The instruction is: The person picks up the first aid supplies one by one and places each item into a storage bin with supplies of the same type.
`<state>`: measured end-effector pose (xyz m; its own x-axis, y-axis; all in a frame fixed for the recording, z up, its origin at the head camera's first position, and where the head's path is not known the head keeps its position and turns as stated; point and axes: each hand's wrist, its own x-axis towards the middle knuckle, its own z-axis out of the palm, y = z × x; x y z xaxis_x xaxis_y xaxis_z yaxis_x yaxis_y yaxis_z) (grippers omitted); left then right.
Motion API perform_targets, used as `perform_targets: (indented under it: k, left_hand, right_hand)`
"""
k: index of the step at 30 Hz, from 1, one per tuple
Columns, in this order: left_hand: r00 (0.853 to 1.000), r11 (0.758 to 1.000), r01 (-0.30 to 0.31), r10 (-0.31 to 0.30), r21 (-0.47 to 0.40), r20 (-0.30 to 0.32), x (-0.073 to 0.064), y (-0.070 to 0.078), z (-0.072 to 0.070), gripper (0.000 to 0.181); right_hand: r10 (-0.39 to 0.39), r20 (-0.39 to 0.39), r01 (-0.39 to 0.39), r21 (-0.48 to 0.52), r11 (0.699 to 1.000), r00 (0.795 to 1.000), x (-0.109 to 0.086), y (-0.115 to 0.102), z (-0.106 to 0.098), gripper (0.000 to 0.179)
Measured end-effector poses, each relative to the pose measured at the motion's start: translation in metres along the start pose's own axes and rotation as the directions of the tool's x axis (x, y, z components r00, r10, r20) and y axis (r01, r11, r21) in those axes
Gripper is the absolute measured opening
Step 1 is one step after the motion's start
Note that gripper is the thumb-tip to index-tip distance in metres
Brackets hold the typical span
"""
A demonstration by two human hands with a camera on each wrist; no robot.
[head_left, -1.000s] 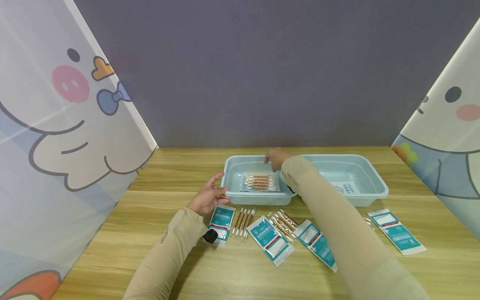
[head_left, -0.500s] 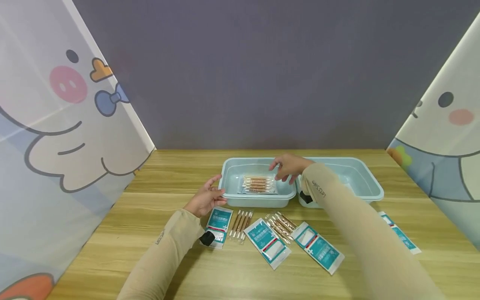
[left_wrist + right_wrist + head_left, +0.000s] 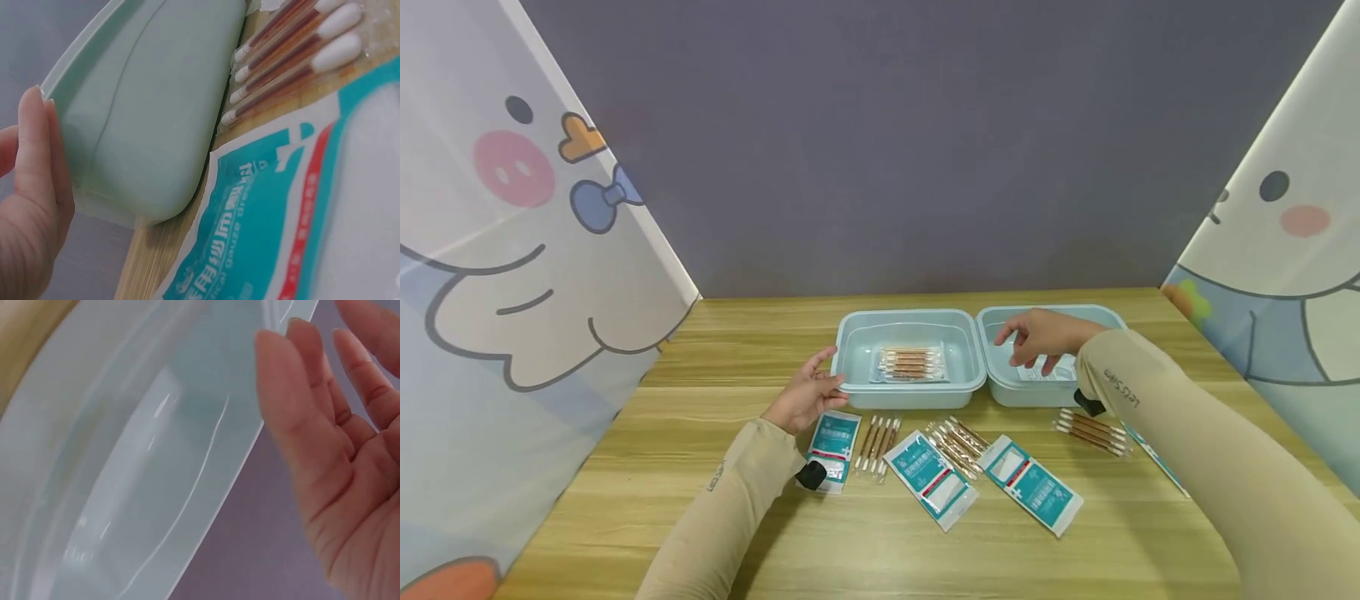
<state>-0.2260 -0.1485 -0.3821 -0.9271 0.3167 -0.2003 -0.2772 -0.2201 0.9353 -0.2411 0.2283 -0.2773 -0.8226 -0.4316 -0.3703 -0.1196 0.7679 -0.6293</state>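
Two pale blue trays on the table (image 3: 752, 337), rims just beside each other: left tray (image 3: 917, 399), right tray (image 3: 1026, 395). Wood shows left of the left tray and in a strip behind both, up to the dark panel (image 3: 865, 150). Both tops open upward. In front there's a row of packets; right sleeve (image 3: 1195, 425) crosses over the right end of it.

Left tray's long axis runs left-right. Inner swab packet (image 3: 913, 363) lies on its floor area, sticks parallel to that axis. Front row: left gauze packet (image 3: 835, 442) points nearly straight away from the person, left swab packet (image 3: 876, 448) roughly likewise. Middle gauze packet (image 3: 931, 481), middle swab packet (image 3: 957, 447) and right gauze packet (image 3: 1032, 485) all slant far-left to near-right. Right swab packet (image 3: 1090, 432) sits closer to crosswise.

Left hand (image 3: 803, 397): fingers extended, touching the left tray's left end at the rim; inner swab packet well inboard of them. Right hand (image 3: 1047, 333): over the right tray, fingers apart, loosely bent, pinching nothing. White printed packet (image 3: 1065, 371) below them looks flat, but the hand covers part of it.
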Motion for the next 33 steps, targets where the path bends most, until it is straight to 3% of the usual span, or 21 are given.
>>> perform_targets:
  k: [10,16,25,33]
  left_hand:
    - [1.0,1.0,-0.009,0.009,-0.005,0.018,0.0,0.001,-0.004,0.066]
    - [1.0,1.0,-0.029,0.029,-0.006,-0.002,-0.002,0.003,-0.009,0.065]
    - [1.0,1.0,-0.016,0.016,-0.012,0.019,0.0,-0.002,-0.006,0.066]
    - [1.0,0.999,-0.018,0.018,-0.029,0.015,0.002,-0.003,-0.005,0.066]
  right_hand:
    - [0.058,0.0,-0.058,0.01,0.998,0.998,-0.034,0.034,-0.01,0.047]
    - [0.051,0.034,-0.052,0.024,0.998,0.998,-0.042,0.047,-0.009,0.047]
    - [0.072,0.163,-0.088,0.096,0.991,0.984,-0.069,0.065,0.0,0.056]
    - [0.041,0.277,-0.081,0.136,0.987,0.96,-0.084,0.092,0.002,0.063]
